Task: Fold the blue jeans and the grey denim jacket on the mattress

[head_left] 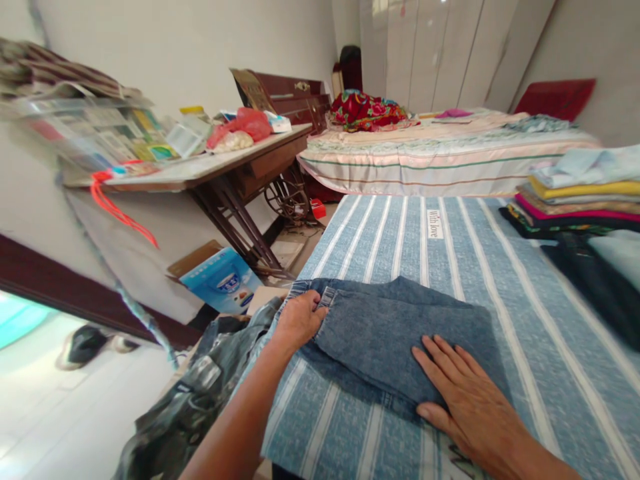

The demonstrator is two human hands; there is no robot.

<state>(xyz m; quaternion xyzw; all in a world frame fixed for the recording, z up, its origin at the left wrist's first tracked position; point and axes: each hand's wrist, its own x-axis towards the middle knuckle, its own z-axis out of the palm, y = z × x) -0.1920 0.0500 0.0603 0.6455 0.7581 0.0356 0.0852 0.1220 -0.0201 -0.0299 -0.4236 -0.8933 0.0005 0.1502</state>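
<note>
A pair of blue denim pants (375, 333) with an elastic waistband lies folded on a blue and white striped bed cover (380, 233). At the waistband end, my left hand (301, 319) is closed, its fingers gripping the denim edge. My right hand (457, 393) rests flat on the other end of the pants, fingers spread and palm down. The lower layers of the folded denim are mostly hidden.
A stack of folded clothes (580, 200) stands on the right, with dark folded garments (590, 280) beside it. Dark clothing (195, 393) hangs at the bed's left side. A sewing table (210, 170), a blue box (220, 277) and another bed (450, 157) are farther off.
</note>
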